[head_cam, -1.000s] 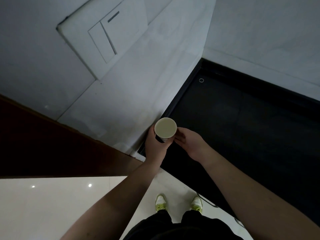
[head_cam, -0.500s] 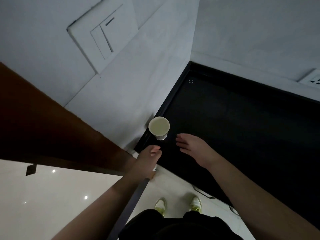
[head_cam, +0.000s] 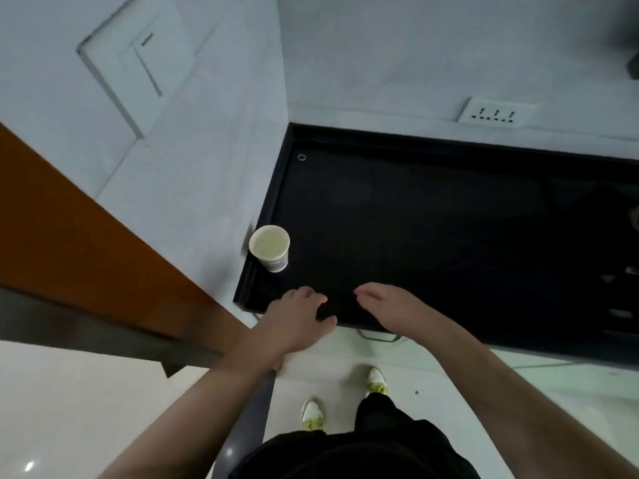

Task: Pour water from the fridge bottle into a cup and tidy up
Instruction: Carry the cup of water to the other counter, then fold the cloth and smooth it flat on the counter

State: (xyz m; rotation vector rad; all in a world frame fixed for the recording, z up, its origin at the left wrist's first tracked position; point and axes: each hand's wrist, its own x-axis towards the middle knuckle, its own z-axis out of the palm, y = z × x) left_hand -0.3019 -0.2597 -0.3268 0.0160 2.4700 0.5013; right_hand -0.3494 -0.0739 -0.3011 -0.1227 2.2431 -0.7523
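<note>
Cup (head_cam: pixel 269 246) set on black tabletop (head_cam: pixel 415 219), your hands (head_cam: pixel 297 318) (head_cam: pixel 389 307) loose and empty; fetch fridge bottle next, probably off-frame.

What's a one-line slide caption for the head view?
Paper cup stands upright at the left edge of the black counter; left hand and right hand hover open nearby, touching nothing.

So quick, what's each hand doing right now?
Left hand: open, holding nothing, near the black countertop edge.
Right hand: open, empty, away from the paper cup.
</note>
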